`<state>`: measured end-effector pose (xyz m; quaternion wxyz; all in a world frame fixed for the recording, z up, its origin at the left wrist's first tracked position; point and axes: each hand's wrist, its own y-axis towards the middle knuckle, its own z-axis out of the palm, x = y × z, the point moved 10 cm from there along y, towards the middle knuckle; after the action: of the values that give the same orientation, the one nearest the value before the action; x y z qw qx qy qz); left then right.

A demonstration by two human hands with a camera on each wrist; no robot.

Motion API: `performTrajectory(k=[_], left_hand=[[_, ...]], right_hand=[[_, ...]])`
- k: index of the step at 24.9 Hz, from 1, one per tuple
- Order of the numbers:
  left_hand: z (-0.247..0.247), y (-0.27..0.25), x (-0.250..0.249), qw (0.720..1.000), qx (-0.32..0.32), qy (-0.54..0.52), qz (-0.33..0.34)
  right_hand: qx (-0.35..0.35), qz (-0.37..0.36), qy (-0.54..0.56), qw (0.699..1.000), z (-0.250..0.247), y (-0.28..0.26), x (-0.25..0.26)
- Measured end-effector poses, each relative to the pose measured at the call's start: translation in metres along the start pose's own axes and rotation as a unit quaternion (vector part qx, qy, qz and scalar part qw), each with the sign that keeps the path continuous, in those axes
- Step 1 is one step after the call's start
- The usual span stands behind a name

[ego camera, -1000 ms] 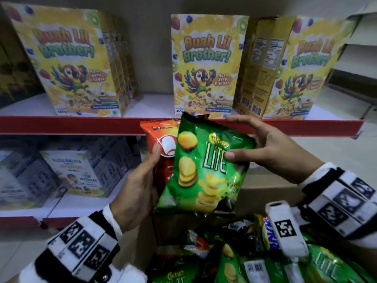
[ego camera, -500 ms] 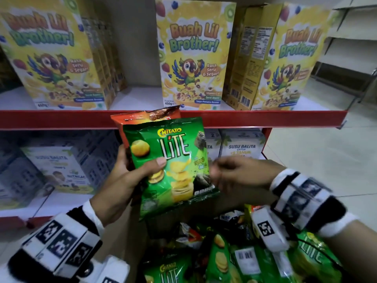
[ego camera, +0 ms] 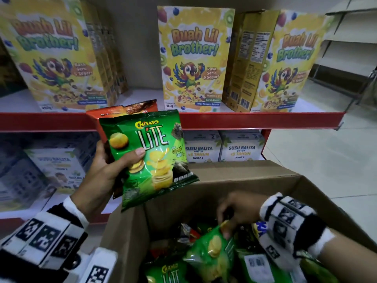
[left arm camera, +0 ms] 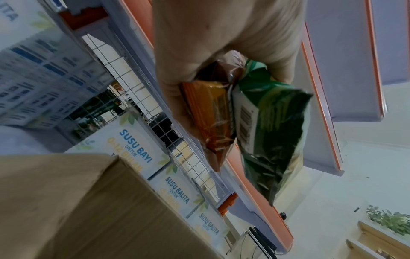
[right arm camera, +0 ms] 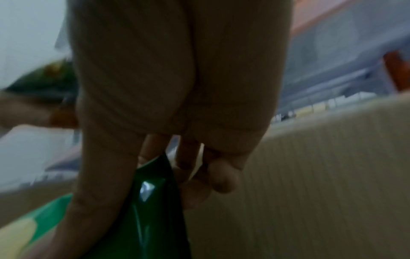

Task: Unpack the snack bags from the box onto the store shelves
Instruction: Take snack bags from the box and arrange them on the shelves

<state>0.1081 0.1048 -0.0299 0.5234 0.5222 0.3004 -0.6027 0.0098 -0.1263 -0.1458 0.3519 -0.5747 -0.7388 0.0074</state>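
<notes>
My left hand (ego camera: 114, 166) holds two snack bags upright in front of the red shelf edge: a green Chitato Lite bag (ego camera: 153, 156) in front and an orange-red bag (ego camera: 124, 110) behind it. In the left wrist view the green bag (left arm camera: 272, 133) and the orange bag (left arm camera: 213, 112) hang side by side from my fingers. My right hand (ego camera: 230, 225) is down inside the open cardboard box (ego camera: 234, 180) and pinches the top corner of another green snack bag (ego camera: 212, 252). The blurred right wrist view shows my fingers (right arm camera: 106, 175) closed on that green bag (right arm camera: 155, 201).
Yellow cereal boxes (ego camera: 194, 58) stand on the upper shelf with a gap (ego camera: 140, 92) left of the middle one. Milk boxes (ego camera: 241, 148) fill the lower shelf behind the carton. Several more snack bags (ego camera: 169, 272) lie in the box. Tiled floor (ego camera: 316, 160) lies to the right.
My right hand let go of the green bag held at shelf height, dropped into the box and took hold of another green bag. My left hand now holds both bags alone.
</notes>
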Motion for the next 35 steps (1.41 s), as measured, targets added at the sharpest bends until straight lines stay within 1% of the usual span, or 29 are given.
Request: performTrajectory(k=[2,3,4,6,8,10,12,14,15,16,18,20,21,23,24,26,28,30,31,33,34,35], left_hand=[[-0.007,0.002,-0.003,1.0,-0.014,-0.003,0.007],[-0.009,0.003,-0.004,1.0,-0.019,-0.009,0.006],[-0.011,0.003,-0.003,1.0,-0.023,-0.014,0.003],[-0.007,0.002,-0.001,1.0,-0.024,-0.018,-0.006],[0.002,-0.001,0.002,1.0,-0.012,-0.012,-0.014],[0.014,-0.006,0.005,1.0,0.01,-0.006,-0.026],[0.029,-0.013,0.007,0.998,0.045,0.01,-0.036],[0.043,-0.02,0.01,0.996,0.08,0.023,-0.043],[0.049,-0.023,0.01,0.994,0.096,0.021,-0.045],[0.055,-0.026,0.011,0.993,0.109,0.015,-0.047],[0.063,-0.031,0.012,0.991,0.124,0.004,-0.048],[0.067,-0.033,0.012,0.991,0.129,0.004,-0.044],[0.067,-0.032,0.012,0.991,0.125,0.006,-0.042],[0.063,-0.029,0.012,0.994,0.103,0.013,-0.039],[0.059,-0.027,0.013,0.995,0.089,0.019,-0.037],[0.052,-0.024,0.012,0.997,0.071,0.026,-0.036],[0.048,-0.022,0.01,0.997,0.066,0.028,-0.033],[0.046,-0.021,0.009,0.997,0.063,0.028,-0.027],[0.045,-0.02,0.008,0.997,0.063,0.03,-0.026],[0.044,-0.02,0.009,0.997,0.062,0.03,-0.027],[0.043,-0.02,0.009,0.997,0.059,0.03,-0.025],[0.042,-0.019,0.009,0.998,0.055,0.03,-0.022]], right_hand=[[-0.108,-0.031,0.014,0.994,-0.066,-0.029,0.019],[-0.151,-0.049,0.023,0.987,-0.097,-0.048,0.031],[-0.183,-0.071,0.04,0.98,-0.124,-0.067,0.043],[-0.233,-0.115,0.122,0.958,-0.162,-0.104,0.063],[-0.267,-0.174,0.214,0.923,-0.181,-0.13,0.08],[-0.285,-0.21,0.255,0.9,-0.186,-0.137,0.093],[-0.273,-0.22,0.304,0.886,-0.178,-0.128,0.105],[-0.262,-0.207,0.339,0.879,-0.166,-0.112,0.115],[-0.268,-0.197,0.332,0.883,-0.162,-0.104,0.119],[-0.285,-0.188,0.298,0.892,-0.159,-0.098,0.122],[-0.339,-0.173,0.189,0.905,-0.156,-0.093,0.128],[-0.392,-0.156,0.086,0.903,-0.156,-0.09,0.134],[-0.412,-0.149,0.053,0.898,-0.156,-0.09,0.134],[-0.429,-0.133,0.045,0.893,-0.153,-0.088,0.126],[-0.43,-0.117,0.063,0.893,-0.152,-0.087,0.12],[-0.416,-0.09,0.14,0.894,-0.151,-0.084,0.105],[-0.371,-0.062,0.217,0.901,-0.15,-0.071,0.094],[-0.31,-0.043,0.286,0.906,-0.149,-0.059,0.083],[-0.28,-0.04,0.327,0.902,-0.147,-0.059,0.08],[-0.216,-0.062,0.393,0.892,-0.14,-0.066,0.081],[-0.2,-0.073,0.389,0.896,-0.138,-0.07,0.081],[-0.199,-0.077,0.384,0.898,-0.137,-0.076,0.081]])
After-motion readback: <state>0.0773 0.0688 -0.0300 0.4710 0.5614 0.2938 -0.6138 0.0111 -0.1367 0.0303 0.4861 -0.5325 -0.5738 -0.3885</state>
